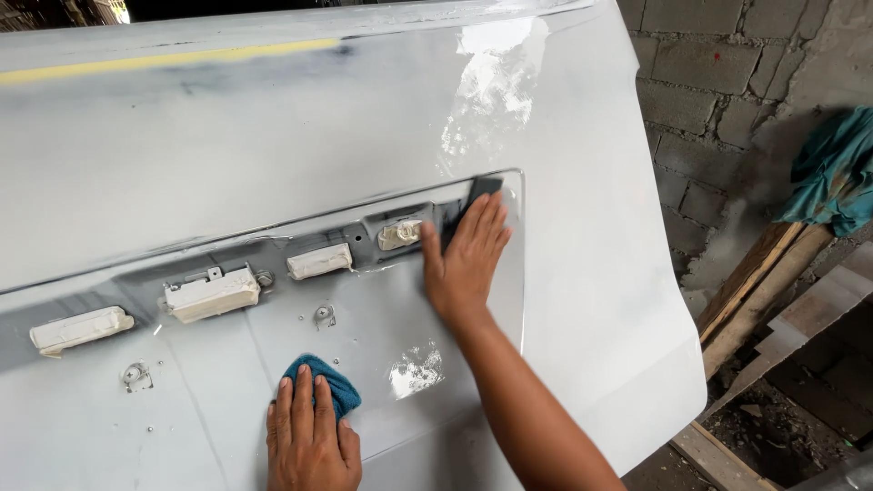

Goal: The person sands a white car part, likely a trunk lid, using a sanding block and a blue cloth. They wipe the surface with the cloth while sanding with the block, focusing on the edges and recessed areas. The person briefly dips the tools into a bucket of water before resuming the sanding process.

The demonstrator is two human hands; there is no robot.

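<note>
A large white-primed car body panel with a recessed plate area fills the view. My right hand lies flat in the upper right corner of the recess, pressing a dark sanding sheet against the panel. My left hand rests lower down on the recess, fingers flat over a folded blue cloth. Several fittings wrapped in masking tape sit in a row along the top of the recess.
A grey block wall stands to the right. Wooden planks lean there, with a teal cloth draped above them. A yellow stripe runs along the panel's far edge. Wet patches shine on the paint.
</note>
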